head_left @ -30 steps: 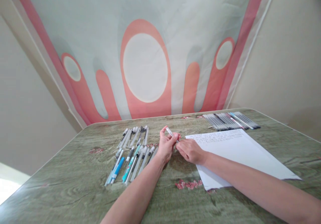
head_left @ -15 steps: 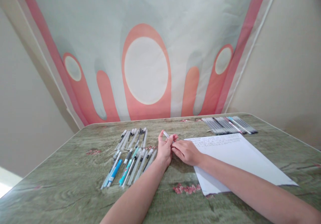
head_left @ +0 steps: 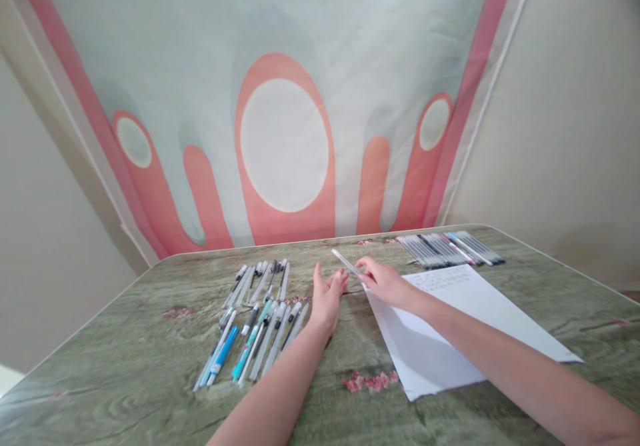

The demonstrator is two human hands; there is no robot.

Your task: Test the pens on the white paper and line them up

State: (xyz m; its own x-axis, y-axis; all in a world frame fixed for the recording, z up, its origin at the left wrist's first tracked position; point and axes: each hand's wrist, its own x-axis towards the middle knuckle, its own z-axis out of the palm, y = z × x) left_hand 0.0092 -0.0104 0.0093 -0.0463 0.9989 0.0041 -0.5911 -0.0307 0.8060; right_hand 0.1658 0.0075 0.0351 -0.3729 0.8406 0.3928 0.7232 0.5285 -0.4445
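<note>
Between the fingertips of my right hand is a slim whitish pen, tilted up and to the left above the table. My right forearm passes over a white sheet of paper that has rows of small writing near its top. My left hand is empty, thumb raised and fingers apart, just left of the pen. Beside it lie a front group of pens, some blue and teal, and a back group of mostly clear pens with dark or pale ends.
At the far right of the wood-patterned table, a neat row of clear pens or refills lies behind the paper. A wall hanging with coral shapes rises behind the table's back edge.
My hands have come apart. The pen has left my left hand and is now in my right, which has moved slightly right. The view has shifted a little.
</note>
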